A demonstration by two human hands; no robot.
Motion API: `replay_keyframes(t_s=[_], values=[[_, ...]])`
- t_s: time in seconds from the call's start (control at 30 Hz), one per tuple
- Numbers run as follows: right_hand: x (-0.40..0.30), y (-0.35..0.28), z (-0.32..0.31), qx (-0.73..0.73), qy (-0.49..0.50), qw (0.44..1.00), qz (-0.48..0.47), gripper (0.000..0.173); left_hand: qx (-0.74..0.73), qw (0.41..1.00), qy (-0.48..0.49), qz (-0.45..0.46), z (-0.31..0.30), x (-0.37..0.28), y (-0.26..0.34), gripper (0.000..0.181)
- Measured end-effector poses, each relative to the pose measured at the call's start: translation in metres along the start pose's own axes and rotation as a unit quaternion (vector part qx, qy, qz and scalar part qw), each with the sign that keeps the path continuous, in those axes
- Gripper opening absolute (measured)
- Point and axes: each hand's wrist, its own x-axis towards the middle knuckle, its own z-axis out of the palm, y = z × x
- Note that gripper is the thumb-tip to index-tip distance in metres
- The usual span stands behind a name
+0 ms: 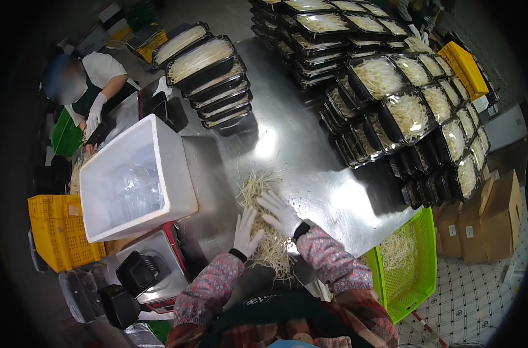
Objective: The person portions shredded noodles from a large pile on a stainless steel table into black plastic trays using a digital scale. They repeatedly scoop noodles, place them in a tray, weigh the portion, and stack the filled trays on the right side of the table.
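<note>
My left hand [248,233], in a white glove, rests at the left side of a loose heap of pale sprouts [270,252] on the steel table [299,152]. Across the top right of the same heap lies my right hand [280,213], also gloved, with its fingers spread. Both palms face down, and neither hand is closed around any sprouts. Patterned sleeves with dark cuffs cover both forearms. To the left, a black plastic tray [138,272] sits on a weighing scale [153,256]. Sprouts also lie in a lime-green basket [429,261] at the lower right.
A white foam box [177,174] stands left of the heap. Stacks of sprout-filled trays [405,115] rise at the right, and another stack [222,87] at the back. A co-worker [101,82] handles a black tray at the far left. Cardboard boxes [486,217] stand at the right.
</note>
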Motion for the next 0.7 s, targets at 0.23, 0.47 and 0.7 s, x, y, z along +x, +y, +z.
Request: replay_keyframes(t_s=[0.23,0.47,0.7], values=[[0.090,0.084,-0.098,-0.110,0.239,0.955,0.137,0.057,0.011,0.983,0.184,-0.015,-0.058,0.084,-0.034,0.069],[0.219,0.103,-0.064,-0.217,0.161,0.938,0.215,0.075,0.162,0.963,0.135,-0.166,-0.072,0.229,-0.094,0.078],[0.182,0.065,-0.032,0.141,-0.139,0.980,-0.021,0.037,-0.078,0.995,0.061,0.008,-0.045,0.117,-0.077,0.028]])
